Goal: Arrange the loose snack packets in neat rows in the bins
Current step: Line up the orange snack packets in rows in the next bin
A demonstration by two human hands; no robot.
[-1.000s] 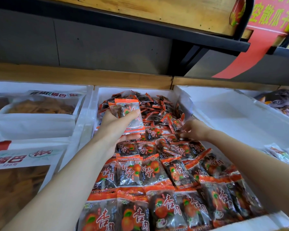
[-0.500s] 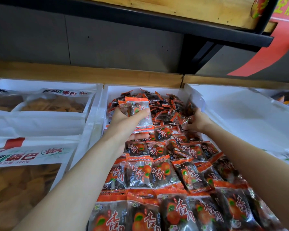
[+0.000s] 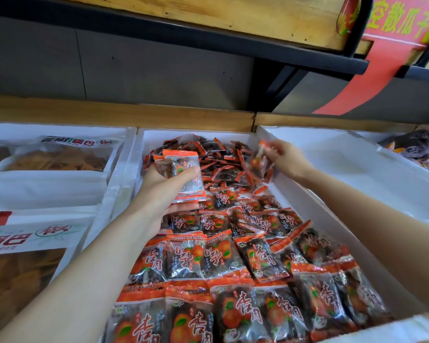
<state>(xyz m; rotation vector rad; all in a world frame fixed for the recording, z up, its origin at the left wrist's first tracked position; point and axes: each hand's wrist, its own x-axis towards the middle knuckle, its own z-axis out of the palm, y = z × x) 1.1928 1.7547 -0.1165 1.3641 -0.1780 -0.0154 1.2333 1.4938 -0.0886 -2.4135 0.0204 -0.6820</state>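
Fingers (image 3: 186,172) of the left hand (image 3: 159,194) curl round a small stack of snack packets (image 3: 183,159), the thumb pressed across the front and the other fingers cupped beneath, so that the stack stands upright above the middle bin (image 3: 332,216). Over at the bin's far right corner the right hand (image 3: 291,162) pinches a single packet (image 3: 259,162), which is blurred, so its print cannot be read. Each packet is a flat pillow of glossy clear film with crimped orange ends, dark fruit showing through and red characters beside a printed orange fruit. At the near end of the bin they lie in overlapping rows (image 3: 233,268), smooth and shingled; at the back they sit in a loose heap (image 3: 218,154), tumbled at every angle. Matte white walls enclose the bin. In the left bin (image 3: 124,154) are large clear bags of golden crisps (image 3: 55,157) with white labelled headers. White crinkled film lines the right bin (image 3: 357,164), and dark packets (image 3: 421,149) lie beyond it. Both forearms cross over the rows and hide part of them. Overhead runs a rough wooden shelf (image 3: 208,11) on a black metal frame (image 3: 282,78), with a red sign (image 3: 401,21) and a hanging red strip (image 3: 372,78).
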